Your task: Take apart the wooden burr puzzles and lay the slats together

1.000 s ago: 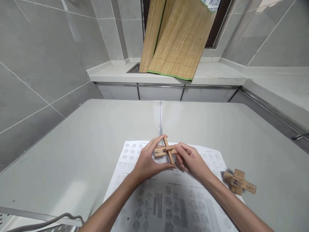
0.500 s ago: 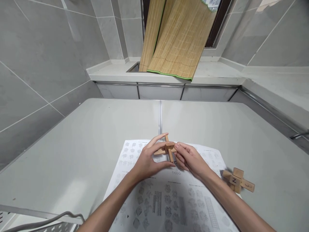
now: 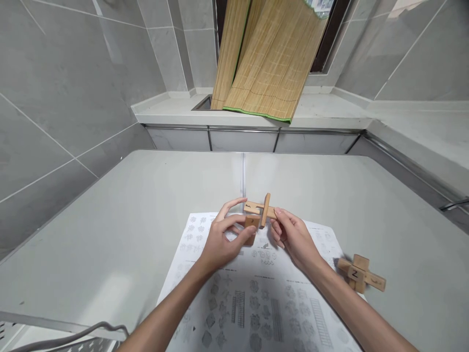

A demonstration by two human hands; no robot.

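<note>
My left hand [image 3: 227,234] pinches a flat wooden puzzle piece [image 3: 251,231] between thumb and fingers, its index finger stretched out above. In my right hand [image 3: 291,234] is the end of a wooden puzzle piece [image 3: 252,207] with a dark mark and a notch. A second wooden bar [image 3: 266,211] crosses that piece, standing at an angle through it. The left piece sits just below and beside the crossed pair; whether they touch I cannot tell. Under both hands lies a printed instruction sheet [image 3: 220,313] with small line drawings.
An assembled wooden cross puzzle [image 3: 359,274] with a letter-like mark rests right of my right forearm, by the sheet's edge. The white table [image 3: 128,220] has a seam down its middle. A grey cable [image 3: 73,335] runs at lower left. A bamboo blind [image 3: 271,63] hangs over the ledge behind.
The wooden pieces, joined in one cluster before, are now apart: my left hand holds one flat piece, while my right hand holds the crossed pair, raised slightly up and to the right.
</note>
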